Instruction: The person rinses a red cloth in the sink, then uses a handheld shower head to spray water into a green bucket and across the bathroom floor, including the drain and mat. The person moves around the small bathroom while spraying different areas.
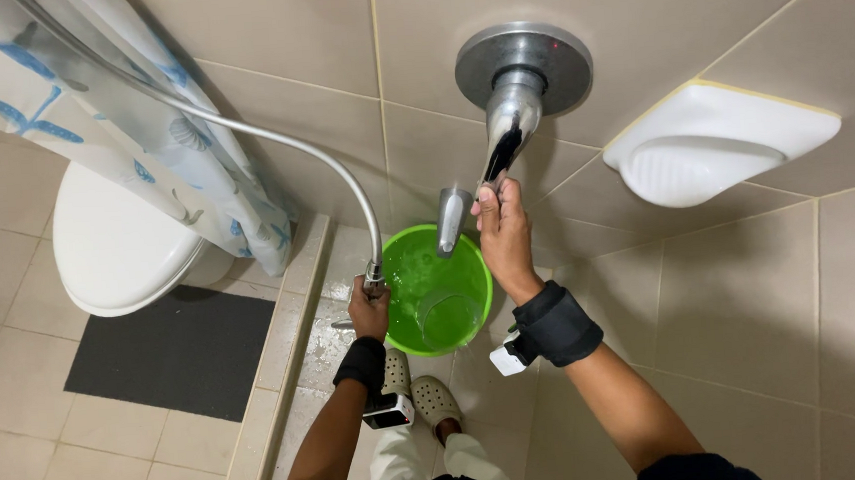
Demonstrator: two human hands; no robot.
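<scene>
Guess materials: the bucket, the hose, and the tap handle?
Bucket: likely plastic, glossy bright green, slightly translucent where water shows through. Hose held by the left hand: looks like flexible metal, silvery with a ribbed sheen; could be metal-look plastic. Tap handle under the right hand: chromed metal by its mirror-like reflections.

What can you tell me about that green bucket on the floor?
The bucket is round, bright green and looks like plastic. It stands upright on the wet tiled floor below the wall tap, partly filled with clear water. A clear scoop or cup seems to sit inside it. The left hand holds a hose end at its rim; the right hand grips the tap lever above.
</scene>
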